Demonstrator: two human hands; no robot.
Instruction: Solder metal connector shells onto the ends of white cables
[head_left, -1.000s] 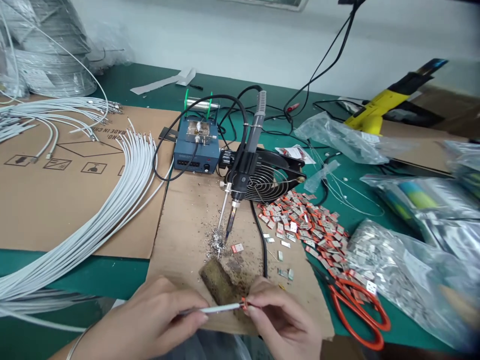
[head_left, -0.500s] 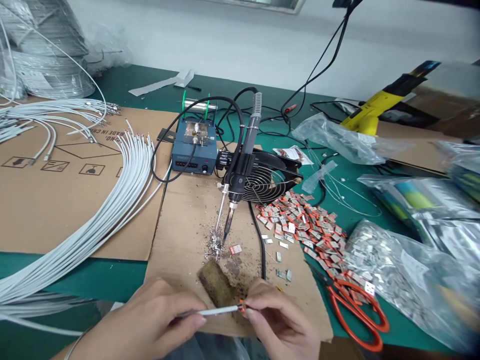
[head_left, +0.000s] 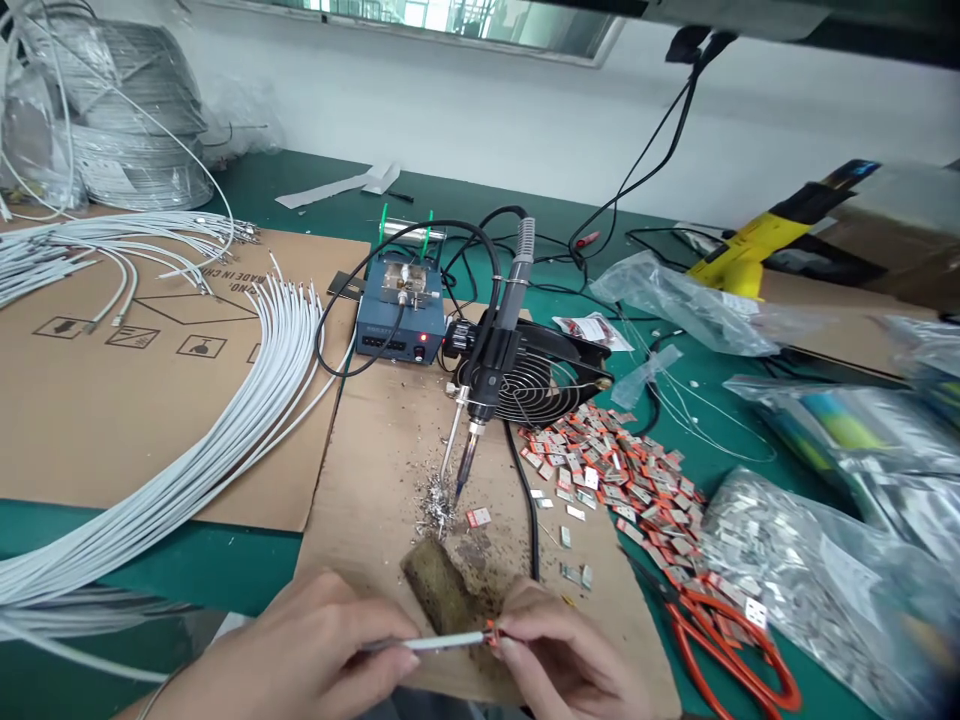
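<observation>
My left hand [head_left: 330,640] pinches a white cable [head_left: 448,641] between thumb and fingers, its end pointing right. At that end, my right hand [head_left: 562,650] is closed on a small orange connector piece [head_left: 492,632], mostly hidden by the fingertips. Just beyond the hands lies a worn brown sponge [head_left: 435,585]. Above it a soldering iron [head_left: 487,370] hangs tip down in a holder, with a thin solder feed tube [head_left: 454,435] beside it. Silvery solder bits [head_left: 439,505] are heaped under the tip, and one orange-and-metal piece [head_left: 478,517] lies nearby.
A blue solder feeder [head_left: 397,315] and a black fan [head_left: 562,370] stand behind. White cables [head_left: 247,430] fan out at left. To the right are piled orange-and-metal pieces [head_left: 622,470], orange-handled scissors [head_left: 735,640], a bag of metal parts [head_left: 787,570] and a yellow heat gun [head_left: 739,250].
The view has shifted, so the bench appears slightly lower and further right. A red light now shows on the feeder. Both hands keep their hold on the cable and connector piece.
</observation>
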